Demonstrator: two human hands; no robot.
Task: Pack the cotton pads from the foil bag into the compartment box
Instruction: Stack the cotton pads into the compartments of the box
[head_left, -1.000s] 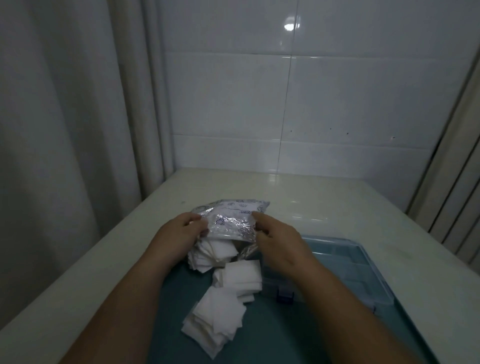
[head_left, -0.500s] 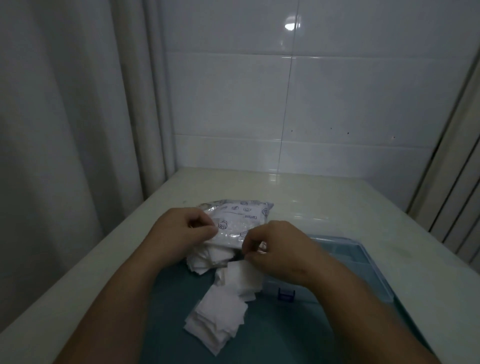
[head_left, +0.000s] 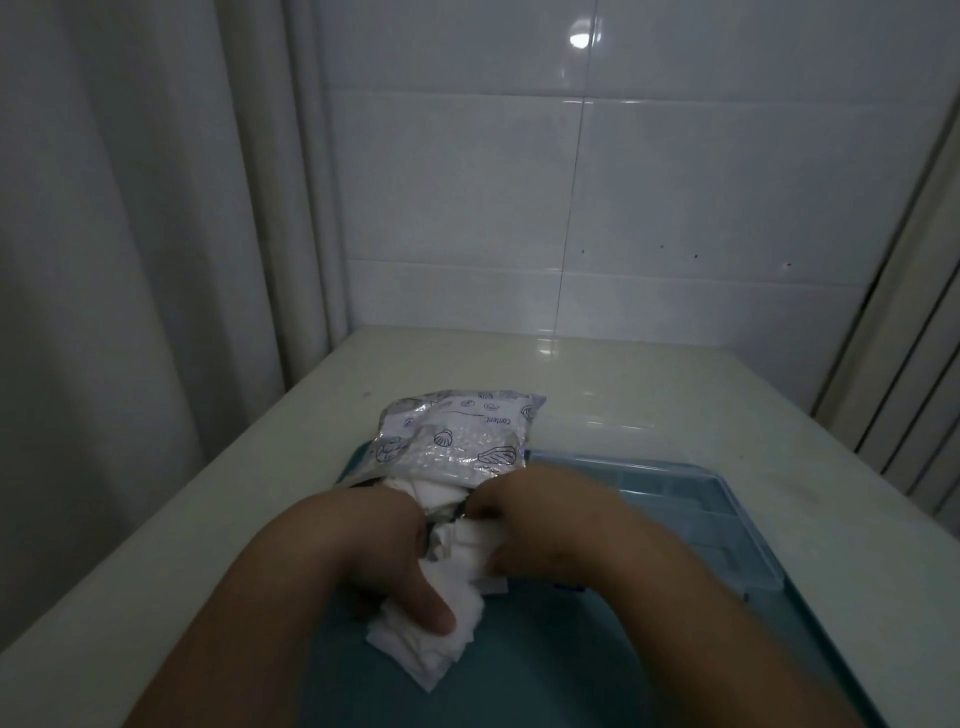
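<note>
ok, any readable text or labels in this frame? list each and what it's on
"Content": on the foil bag, printed upside down to the camera.
A small oval logo near that word: too small to read.
Other marks on the bag are shell drawings, not text.
Nothing readable on the compartment box.

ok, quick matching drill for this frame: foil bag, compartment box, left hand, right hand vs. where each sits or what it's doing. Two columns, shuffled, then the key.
Things:
1. foil bag
2. compartment box
3. left hand
4. right hand

States:
A. pressing on a stack of cotton pads on the teal mat
B. lying at the mat's far edge, open end towards the person
C. pinching pads at the bag's mouth
D. to the right, lid closed, no pads seen inside

Pairs: 1-B, 2-D, 3-A, 4-C
</note>
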